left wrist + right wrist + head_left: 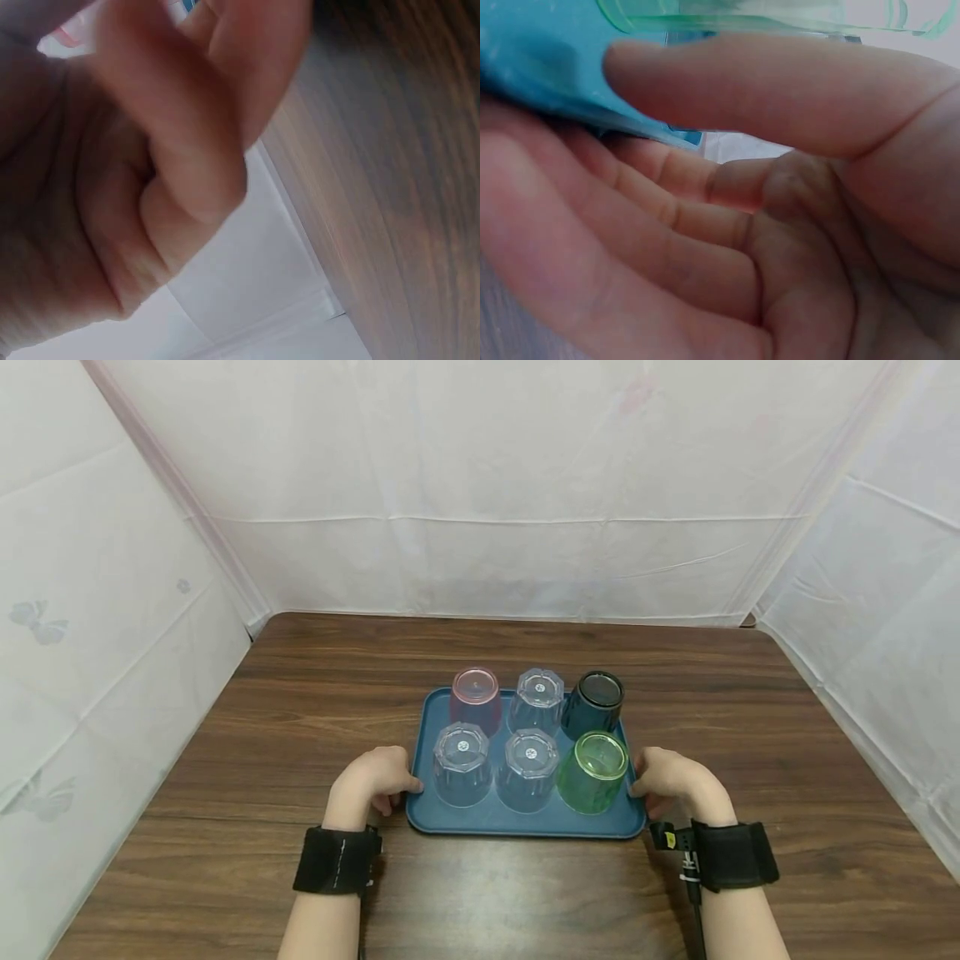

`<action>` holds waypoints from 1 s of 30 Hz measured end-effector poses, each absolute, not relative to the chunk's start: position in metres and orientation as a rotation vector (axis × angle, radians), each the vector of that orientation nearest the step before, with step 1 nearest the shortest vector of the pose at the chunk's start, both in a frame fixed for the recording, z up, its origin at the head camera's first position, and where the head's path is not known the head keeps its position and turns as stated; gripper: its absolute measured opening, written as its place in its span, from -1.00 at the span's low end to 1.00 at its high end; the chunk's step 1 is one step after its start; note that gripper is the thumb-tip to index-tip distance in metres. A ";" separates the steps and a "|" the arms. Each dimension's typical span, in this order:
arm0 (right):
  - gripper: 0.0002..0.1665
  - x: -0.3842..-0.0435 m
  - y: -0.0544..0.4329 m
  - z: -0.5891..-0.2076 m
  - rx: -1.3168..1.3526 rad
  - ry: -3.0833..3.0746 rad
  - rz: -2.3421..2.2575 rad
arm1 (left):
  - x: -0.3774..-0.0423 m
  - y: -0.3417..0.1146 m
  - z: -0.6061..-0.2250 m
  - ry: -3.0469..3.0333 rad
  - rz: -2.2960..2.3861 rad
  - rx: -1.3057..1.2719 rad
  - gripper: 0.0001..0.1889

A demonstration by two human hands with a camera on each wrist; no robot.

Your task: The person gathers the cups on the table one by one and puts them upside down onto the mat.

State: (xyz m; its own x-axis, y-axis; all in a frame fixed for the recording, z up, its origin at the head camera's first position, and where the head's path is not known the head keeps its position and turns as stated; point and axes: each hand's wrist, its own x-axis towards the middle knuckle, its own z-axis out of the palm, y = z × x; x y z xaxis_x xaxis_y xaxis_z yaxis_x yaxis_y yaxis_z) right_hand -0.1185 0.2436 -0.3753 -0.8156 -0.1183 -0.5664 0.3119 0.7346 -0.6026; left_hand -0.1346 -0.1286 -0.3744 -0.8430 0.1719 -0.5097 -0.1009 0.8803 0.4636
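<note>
A blue rectangular tray (487,822) carries several upside-down glasses in two rows. The far row has a pink glass (476,697), a clear glass (537,700) and a dark glass (593,704). Nearer stand two more clear glasses and a green glass (592,772). My left hand (372,776) grips the tray's left edge, thumb at the rim and the other fingers curled lower down. On the right edge my right hand (672,779) holds the tray, its thumb (727,86) over the rim and its fingers reaching under it.
The tray sits over a dark wood-grain table (300,693). White sheeting (480,568) walls off its far side, left and right. Black straps with small cameras circle both wrists, and a cable (699,918) runs down from the right one.
</note>
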 end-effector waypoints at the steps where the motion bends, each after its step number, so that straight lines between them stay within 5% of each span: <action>1: -0.78 -0.118 0.243 -0.375 0.146 2.333 -0.958 | -0.134 -0.128 -0.375 2.480 0.656 0.057 -0.78; 18: -0.90 -0.117 0.241 -0.378 0.000 2.357 -0.880 | -0.131 -0.121 -0.375 2.522 0.595 0.131 -0.94; 30: -0.87 -0.103 0.241 -0.384 -0.036 2.553 -0.799 | -0.115 -0.119 -0.381 2.666 0.641 0.109 -0.81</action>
